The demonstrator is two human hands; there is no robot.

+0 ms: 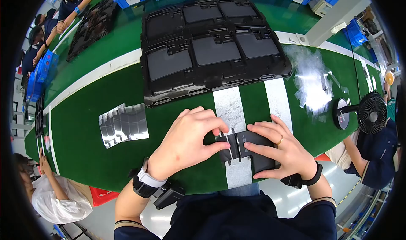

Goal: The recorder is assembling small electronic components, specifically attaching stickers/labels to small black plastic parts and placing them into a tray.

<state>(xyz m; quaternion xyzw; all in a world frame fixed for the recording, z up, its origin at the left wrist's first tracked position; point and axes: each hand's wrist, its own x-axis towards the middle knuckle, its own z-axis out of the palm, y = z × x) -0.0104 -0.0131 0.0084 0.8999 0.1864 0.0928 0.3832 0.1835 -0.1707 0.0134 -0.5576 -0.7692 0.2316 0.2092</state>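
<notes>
A flat black battery pack [262, 163] lies on the green table close to my body, partly over a white strip [229, 107]. Its narrower left section [226, 156] is split from the wide part by a slim gap. My left hand [188, 134] is closed at that section, thumb and index finger pinching its left edge; the other fingers curl above. My right hand [283, 151] rests on the wide part with fingers spread and stretched out. The fingers hide much of the pack's right side.
Beyond my hands stands a large black tray [182, 93] with several flat dark pieces in its pockets. Silver sheets [124, 126] lie left; clear film pieces [311, 85] and a black fan [372, 113] are right. A pale post [334, 18] rises at the far right. Other people sit on both sides.
</notes>
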